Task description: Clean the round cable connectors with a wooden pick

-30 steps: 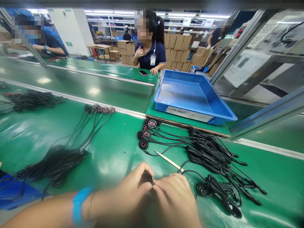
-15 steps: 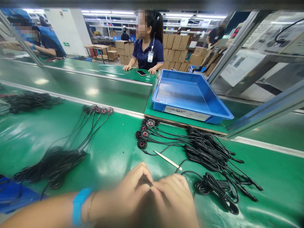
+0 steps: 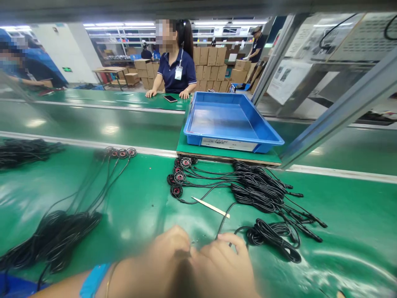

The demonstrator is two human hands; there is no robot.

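Note:
My left hand [image 3: 169,252] and my right hand [image 3: 221,263] meet low in the middle, thumbs and fingers pressed together. Between them is something small and dark, blurred and mostly covered by the fingers. A black cable [image 3: 223,218] runs into my right hand, its index finger bent over it. Right of that hand lies a loose coil of black cable [image 3: 273,238]. Just beyond my hands rests a thin pale pointed stick [image 3: 211,207]. Farther up are several round black parts with red centres [image 3: 180,177], their leads joining a bundle of coiled cables [image 3: 259,186].
A blue tray [image 3: 231,142] stands on a raised green board behind the cables. More cable coils [image 3: 58,236] with round ends [image 3: 123,153] lie at left. A metal post [image 3: 335,99] slants up at right. Across the line a person [image 3: 176,68] stands by a phone [image 3: 170,98].
The view has swung right, so most things sit farther left. My hands stay together, lower and more blurred; my right index finger is now raised and bent near the cable.

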